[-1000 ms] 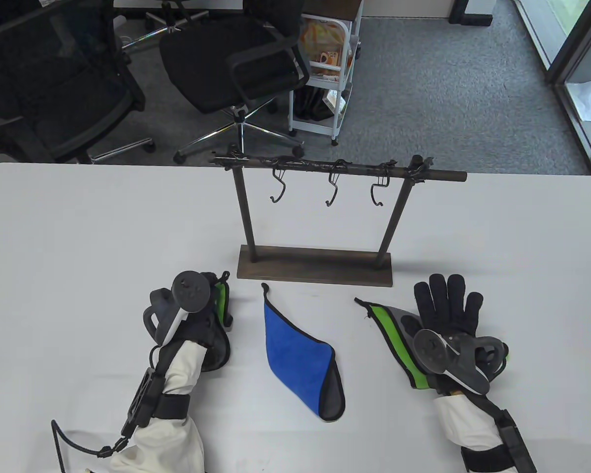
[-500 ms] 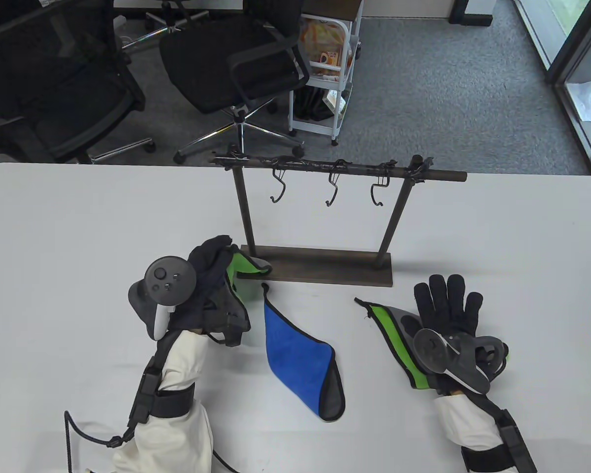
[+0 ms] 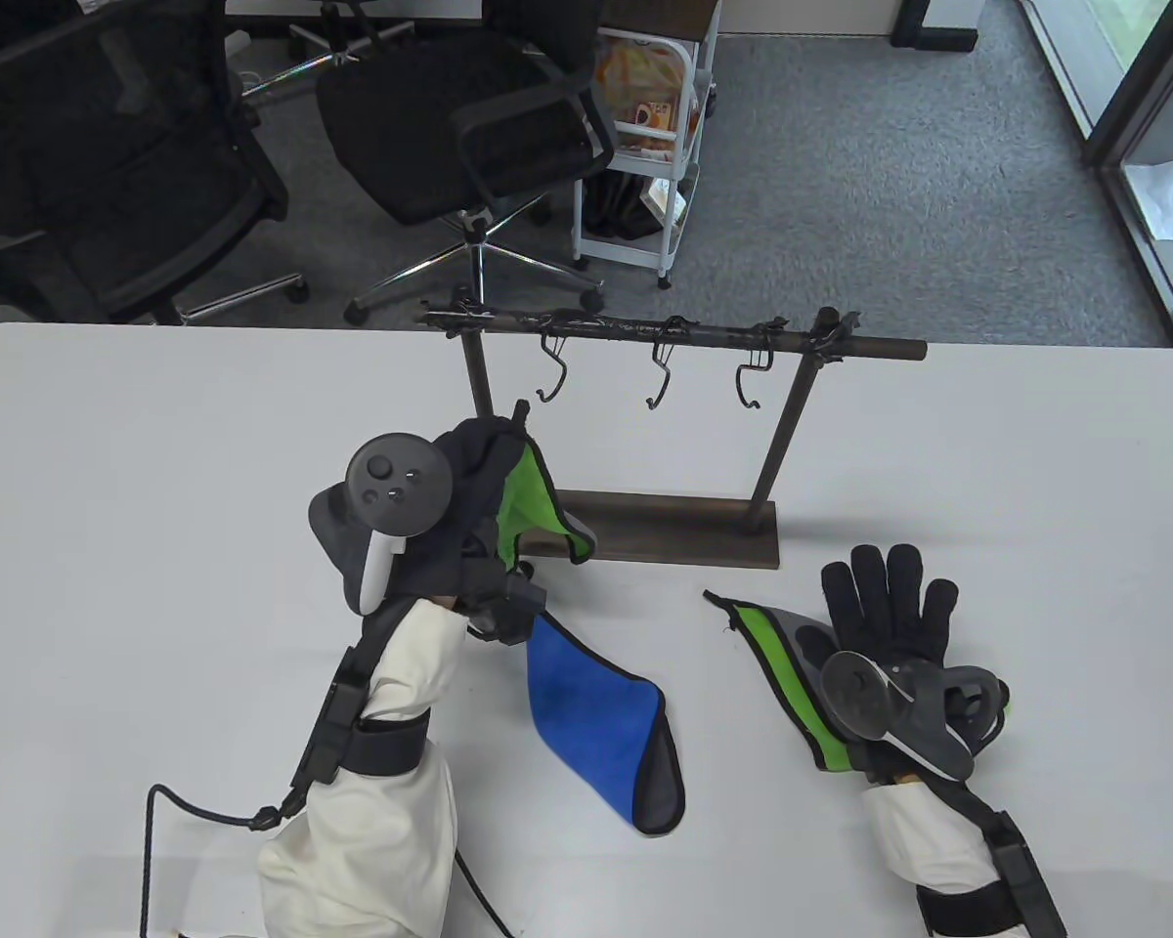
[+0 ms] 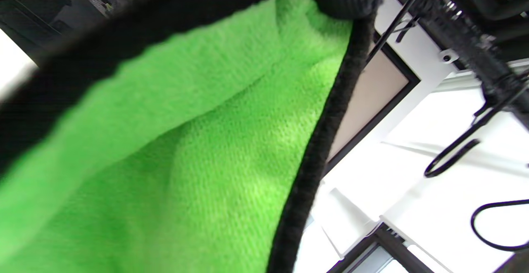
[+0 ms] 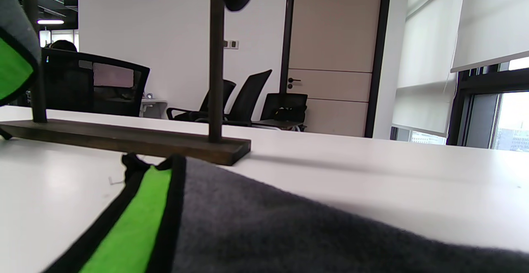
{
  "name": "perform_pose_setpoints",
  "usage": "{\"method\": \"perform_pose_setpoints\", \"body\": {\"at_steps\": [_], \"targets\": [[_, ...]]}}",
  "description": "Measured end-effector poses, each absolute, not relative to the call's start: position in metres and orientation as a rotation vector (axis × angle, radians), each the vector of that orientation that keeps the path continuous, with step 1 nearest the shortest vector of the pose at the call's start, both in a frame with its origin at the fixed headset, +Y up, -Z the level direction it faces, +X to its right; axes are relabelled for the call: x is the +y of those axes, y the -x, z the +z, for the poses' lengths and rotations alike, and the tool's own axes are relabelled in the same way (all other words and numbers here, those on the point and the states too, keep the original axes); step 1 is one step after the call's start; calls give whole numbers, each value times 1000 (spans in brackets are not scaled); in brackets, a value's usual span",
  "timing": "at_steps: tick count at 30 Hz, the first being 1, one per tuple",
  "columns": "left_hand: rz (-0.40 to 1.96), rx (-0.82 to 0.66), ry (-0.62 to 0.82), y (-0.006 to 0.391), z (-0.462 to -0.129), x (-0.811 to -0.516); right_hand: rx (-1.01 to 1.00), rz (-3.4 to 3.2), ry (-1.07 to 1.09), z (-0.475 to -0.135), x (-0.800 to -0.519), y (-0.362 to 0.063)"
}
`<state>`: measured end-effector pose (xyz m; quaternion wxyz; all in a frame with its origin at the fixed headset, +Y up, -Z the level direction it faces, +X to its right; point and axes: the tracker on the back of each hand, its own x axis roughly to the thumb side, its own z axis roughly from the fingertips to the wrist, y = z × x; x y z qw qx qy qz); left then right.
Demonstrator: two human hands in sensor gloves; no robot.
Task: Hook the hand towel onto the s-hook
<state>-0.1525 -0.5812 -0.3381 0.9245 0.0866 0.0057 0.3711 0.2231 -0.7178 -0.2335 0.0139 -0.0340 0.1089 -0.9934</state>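
Note:
My left hand (image 3: 469,459) grips a green towel (image 3: 528,493) with black edging and holds it above the table, its black loop sticking up just below the leftmost S-hook (image 3: 550,376). The towel fills the left wrist view (image 4: 186,149), with a hook (image 4: 450,157) to its right. The rack (image 3: 645,337) carries three S-hooks on a bar over a wooden base (image 3: 665,532). My right hand (image 3: 890,606) lies flat with spread fingers on a second green and grey towel (image 3: 787,674), which also shows in the right wrist view (image 5: 136,223).
A blue and grey towel (image 3: 596,713) lies on the white table (image 3: 156,469) between my hands. Office chairs (image 3: 450,127) and a white trolley (image 3: 645,147) stand on the floor beyond the table's far edge. A cable (image 3: 186,811) trails from my left sleeve.
My left hand has lifted the green towel off the table and carried it up and right, toward the leftmost hook. My right hand has not moved.

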Motion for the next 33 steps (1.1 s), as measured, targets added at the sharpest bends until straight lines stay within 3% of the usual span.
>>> {"method": "perform_pose_setpoints", "body": {"at_steps": [20, 33], "targets": [[618, 71, -142, 135, -353, -580, 326, -3098, 118, -234, -719, -223], [600, 62, -76, 127, -364, -596, 325, -3097, 121, -235, -720, -223]]}}
